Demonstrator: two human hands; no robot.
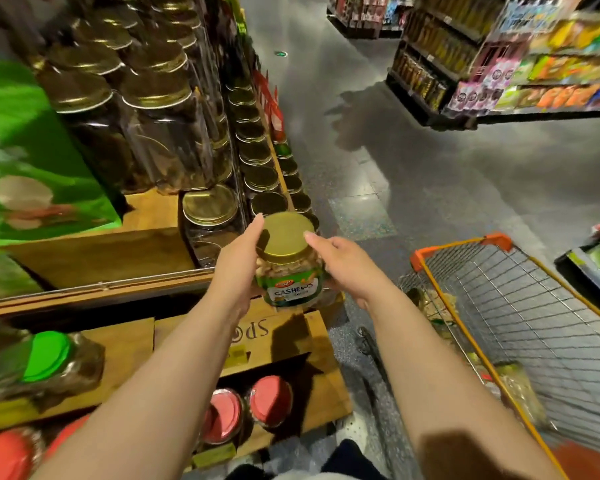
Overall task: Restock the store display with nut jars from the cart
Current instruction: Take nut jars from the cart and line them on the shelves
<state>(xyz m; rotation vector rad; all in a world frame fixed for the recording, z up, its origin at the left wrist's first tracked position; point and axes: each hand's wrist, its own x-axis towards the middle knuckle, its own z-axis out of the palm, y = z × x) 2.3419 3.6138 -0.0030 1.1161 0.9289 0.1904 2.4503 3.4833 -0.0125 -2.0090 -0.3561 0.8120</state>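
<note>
A clear cashew jar [290, 270] with a gold lid and a green label is held upright between both hands, just in front of the wooden display [125, 251]. My left hand [238, 268] grips its left side, thumb by the lid. My right hand [340, 263] grips its right side. Rows of gold-lidded jars [253, 154] fill the display shelves beyond it. The wire cart [520, 306] with orange trim stands at the right, holding several jars at its bottom.
Red-lidded jars [246, 407] and a green-lidded jar [45, 362] sit on the lower wooden tiers. Green packages [32, 161] lie at the left. Across the grey aisle floor [430, 161], shelves of colourful packets [534, 64] stand at the right.
</note>
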